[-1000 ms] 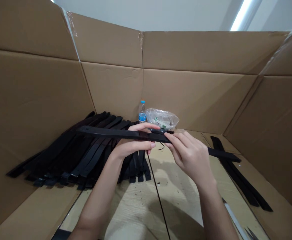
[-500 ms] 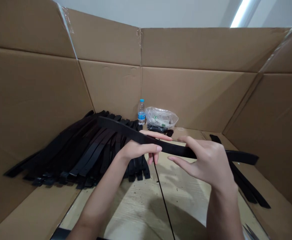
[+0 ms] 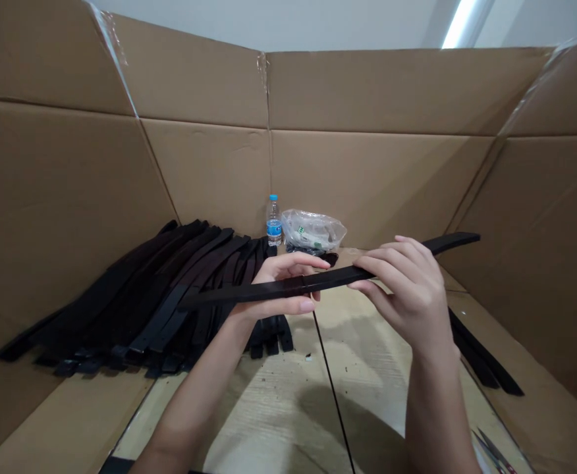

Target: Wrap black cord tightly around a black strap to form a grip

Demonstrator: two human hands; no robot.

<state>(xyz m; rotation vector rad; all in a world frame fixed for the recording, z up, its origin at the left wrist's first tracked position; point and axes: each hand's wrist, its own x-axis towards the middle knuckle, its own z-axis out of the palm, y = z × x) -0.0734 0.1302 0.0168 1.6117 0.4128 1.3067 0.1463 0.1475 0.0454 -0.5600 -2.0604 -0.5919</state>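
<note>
A long, curved black strip point(image 3: 263, 289) is held above the table, its right end higher than its left. My left hand point(image 3: 273, 283) is around its middle, thumb on the near side and fingers on the far side. Closer to the right end, my right hand point(image 3: 407, 283) grips the strip between thumb and fingers, which hide part of it. Beyond my left forearm lies a large pile of similar black strips point(image 3: 170, 283), partly covered by the held one.
Cardboard walls point(image 3: 377, 184) enclose the wooden table point(image 3: 269, 408). At the back stand a water bottle point(image 3: 273, 224) and a clear plastic bag point(image 3: 313, 229). More black strips point(image 3: 491, 359) lie at right, above scissors-like metal blades point(image 3: 493, 451). A thin dark line point(image 3: 335, 395) crosses the tabletop.
The held strip has turned and tilted: its left end is lower, its right end higher. My right hand has closed more fully around it. The view has shifted slightly.
</note>
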